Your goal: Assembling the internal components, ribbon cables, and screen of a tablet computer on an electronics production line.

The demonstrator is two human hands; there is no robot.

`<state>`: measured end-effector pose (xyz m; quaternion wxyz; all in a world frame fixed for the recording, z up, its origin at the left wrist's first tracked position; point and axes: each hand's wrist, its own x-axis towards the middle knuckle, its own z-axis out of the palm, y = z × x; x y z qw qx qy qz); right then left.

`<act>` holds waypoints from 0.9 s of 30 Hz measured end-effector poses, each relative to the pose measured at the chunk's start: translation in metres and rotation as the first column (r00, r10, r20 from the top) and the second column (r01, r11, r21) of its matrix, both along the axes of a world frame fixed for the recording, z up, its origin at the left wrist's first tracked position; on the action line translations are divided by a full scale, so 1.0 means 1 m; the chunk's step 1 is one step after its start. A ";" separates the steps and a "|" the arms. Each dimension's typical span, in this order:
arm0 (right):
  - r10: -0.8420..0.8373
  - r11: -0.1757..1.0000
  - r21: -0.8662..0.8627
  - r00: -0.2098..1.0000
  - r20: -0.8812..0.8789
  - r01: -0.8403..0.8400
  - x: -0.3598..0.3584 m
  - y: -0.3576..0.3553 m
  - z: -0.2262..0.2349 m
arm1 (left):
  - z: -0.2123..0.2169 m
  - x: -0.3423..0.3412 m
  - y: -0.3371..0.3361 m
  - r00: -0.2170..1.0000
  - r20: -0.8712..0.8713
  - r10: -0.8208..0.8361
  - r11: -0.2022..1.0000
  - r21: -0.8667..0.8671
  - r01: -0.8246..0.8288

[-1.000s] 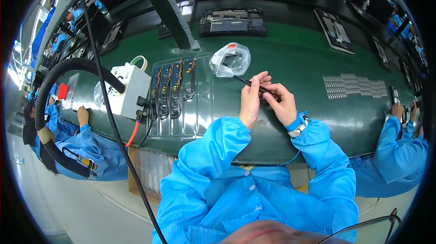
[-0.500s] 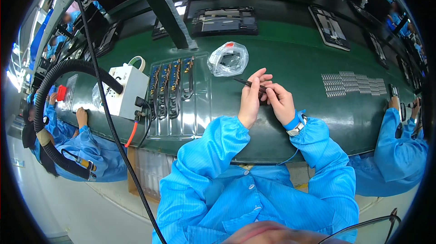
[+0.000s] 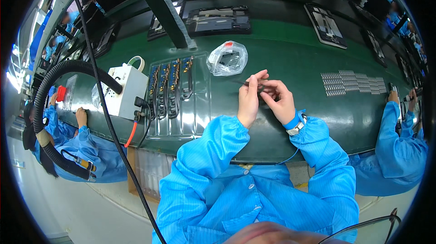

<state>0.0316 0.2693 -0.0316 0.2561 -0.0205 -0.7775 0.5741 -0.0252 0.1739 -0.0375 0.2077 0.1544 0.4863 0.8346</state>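
Note:
My left hand (image 3: pixel 250 98) and my right hand (image 3: pixel 279 99) meet over the green work surface (image 3: pixel 281 53), both pinching a thin dark strip-like part (image 3: pixel 247 83) that sticks out to the left between the fingertips. A wrist strap and blue cord sit on my right wrist (image 3: pixel 297 126). Just beyond the hands lies a clear plastic bag (image 3: pixel 227 58) with small dark parts inside. To the left of my left hand a clear tray (image 3: pixel 175 94) holds rows of small gold-and-blue components.
A white box (image 3: pixel 125 92) with a red cable and a thick black hose (image 3: pixel 59 80) stand at the left. Rows of small grey parts (image 3: pixel 352 82) lie at the right. Dark flat panels (image 3: pixel 218 19) rest farther back. Co-workers in blue sleeves sit on both sides.
My hands have stayed together on the thin part, with only small finger shifts. The view has tilted slightly.

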 end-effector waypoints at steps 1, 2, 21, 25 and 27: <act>0.003 1.000 -0.001 1.000 0.000 -0.003 0.001 0.001 -0.001 | -0.001 0.000 -0.001 1.000 0.000 0.003 1.000 -0.001 -0.003; 0.061 0.996 -0.071 0.995 0.076 -0.055 0.002 0.002 -0.002 | -0.002 -0.001 -0.002 1.000 -0.001 0.008 1.000 -0.008 -0.008; 0.062 0.998 -0.028 0.998 0.006 -0.062 0.002 0.005 -0.009 | -0.011 0.001 0.002 0.998 0.034 -0.044 0.991 0.128 0.039; 0.103 0.979 -0.189 0.984 0.144 -0.075 0.004 0.011 -0.012 | -0.004 0.004 0.003 0.999 -0.022 0.033 0.996 0.084 -0.031; 0.144 0.975 -0.195 0.971 0.189 -0.107 0.004 0.013 -0.009 | -0.001 0.007 0.002 0.998 -0.046 -0.032 0.995 0.097 0.037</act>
